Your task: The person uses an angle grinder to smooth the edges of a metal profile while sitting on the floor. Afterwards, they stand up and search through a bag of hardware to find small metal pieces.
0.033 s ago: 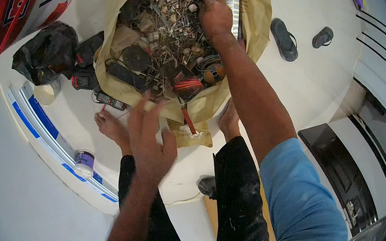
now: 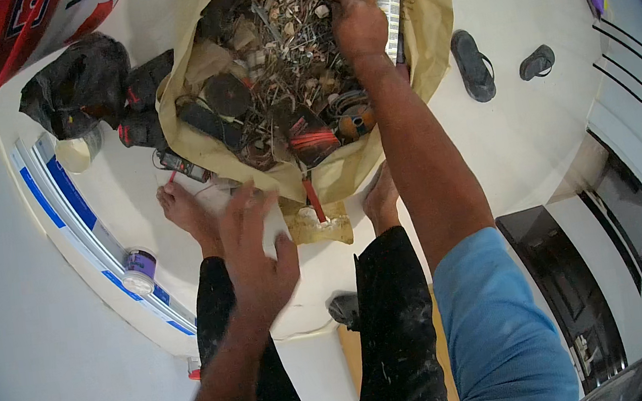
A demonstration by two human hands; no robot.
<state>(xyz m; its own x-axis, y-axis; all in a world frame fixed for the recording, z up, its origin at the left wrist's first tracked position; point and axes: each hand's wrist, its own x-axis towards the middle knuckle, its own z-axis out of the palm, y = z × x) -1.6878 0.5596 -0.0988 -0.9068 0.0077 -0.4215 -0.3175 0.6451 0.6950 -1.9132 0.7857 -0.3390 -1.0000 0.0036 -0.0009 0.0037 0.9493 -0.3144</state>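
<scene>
A wide yellowish sack (image 2: 429,32) lies rolled open, full of a heap of small nails, screws and debris (image 2: 297,17). My right hand (image 2: 361,26) reaches into the heap at its right side, fingers curled down; their tips and anything in them are hidden. Beside it rests a white sealant cartridge (image 2: 389,17). My left hand (image 2: 256,249) hovers in front of the sack, slightly blurred, fingers apart and holding nothing visible. Near the sack's front edge are a bundle of red-orange sticks (image 2: 314,141), an orange-and-dark round tool (image 2: 357,121) and a red handle (image 2: 314,200).
A black bag (image 2: 75,87) and a black meter (image 2: 185,166) lie left of the sack. Blue-and-white strips (image 2: 73,192) and a purple-white tub (image 2: 141,271) line the left wall. Two dark slippers (image 2: 474,67) lie on the right. My bare feet (image 2: 186,212) flank the sack's front.
My left hand has drawn back slightly toward me, away from the sack. My right hand stays in nearly the same spot in the heap.
</scene>
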